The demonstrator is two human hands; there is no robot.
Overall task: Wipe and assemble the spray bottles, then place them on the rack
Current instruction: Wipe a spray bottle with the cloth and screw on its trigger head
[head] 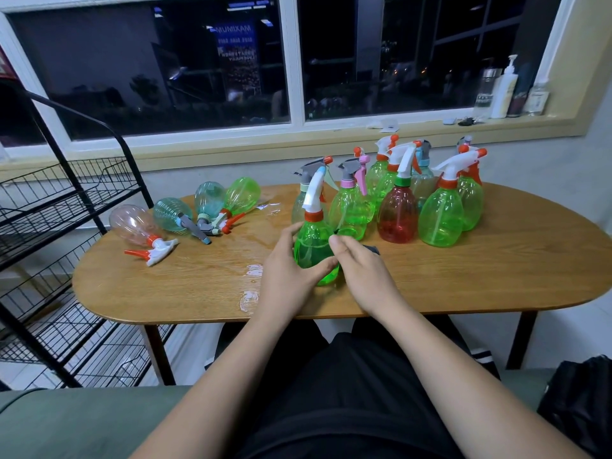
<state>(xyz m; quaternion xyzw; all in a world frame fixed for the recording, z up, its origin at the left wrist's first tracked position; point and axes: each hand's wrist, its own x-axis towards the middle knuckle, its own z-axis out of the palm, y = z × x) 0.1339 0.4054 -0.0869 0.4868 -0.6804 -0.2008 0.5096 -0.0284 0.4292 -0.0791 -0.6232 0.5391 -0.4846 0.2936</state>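
Observation:
A green spray bottle (313,241) with a white trigger head and orange collar stands upright on the wooden table (496,279) near its middle. My left hand (288,270) grips its body from the left, thumb across the lower front. My right hand (361,263) is against the bottle's right side, fingers curled round a dark cloth (372,249) of which only a small edge shows. Several assembled bottles (397,210), green and red, stand behind. Several more lie on their sides at the left (185,215). The black wire rack (66,193) stands left of the table.
Wet patches (251,293) shine on the table in front of my left hand. The window sill behind holds a pump bottle (505,91) and small items. A dark bag (583,402) sits on the floor at the lower right.

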